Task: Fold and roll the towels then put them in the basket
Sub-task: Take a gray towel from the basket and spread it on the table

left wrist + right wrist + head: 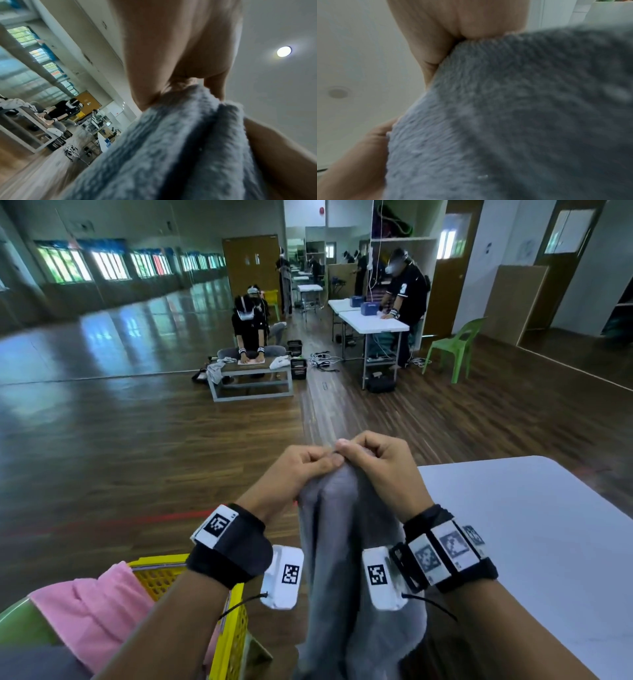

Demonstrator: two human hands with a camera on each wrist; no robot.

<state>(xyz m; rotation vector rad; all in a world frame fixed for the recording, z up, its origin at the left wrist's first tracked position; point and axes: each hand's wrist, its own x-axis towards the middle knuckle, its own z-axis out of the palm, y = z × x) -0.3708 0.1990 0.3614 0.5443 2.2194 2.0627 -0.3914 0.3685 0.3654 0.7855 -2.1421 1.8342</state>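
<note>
- The left hand (301,465) and right hand (375,462) are raised side by side at the centre of the head view, knuckles nearly touching.
- Each grip is clamped on the top edge of a grey towel (346,542): thumb and curled fingers of both hands pinch the cloth at about the same spot.
- The grey towel hangs down from that pinch toward 6 o'clock, bunched into long vertical folds between the two forearms; its lower end runs out of the bottom of the head view.
- In the left wrist view the grey towel (180,148) fills the lower half, with the left hand (171,54) above it closing on its upper edge.
- The right wrist view is blurred; the grey towel (513,115) covers most of it, and the right hand (450,27) seems to nip its top edge.
- A yellow basket (229,642) with latticed walls sits at about 7 o'clock, below the left forearm.
- A pink towel (92,607) lies draped over the near rim of the yellow basket, spilling toward 8 o'clock.
- A white desk (548,542) spreads out at 4 o'clock, beside the right forearm; the grey towel hangs just off its left edge.
- Both wrists carry black straps with white square-patterned marker tags.
- Beyond the hands, at 12 o'clock, lies a dark wooden floor (154,422); a seated person (248,328) leans over a low bench there, and at 1 o'clock a standing person (406,292) works at a white folding table (373,322).
- A green plastic chair (455,347) stands at 2 o'clock near that table.
</note>
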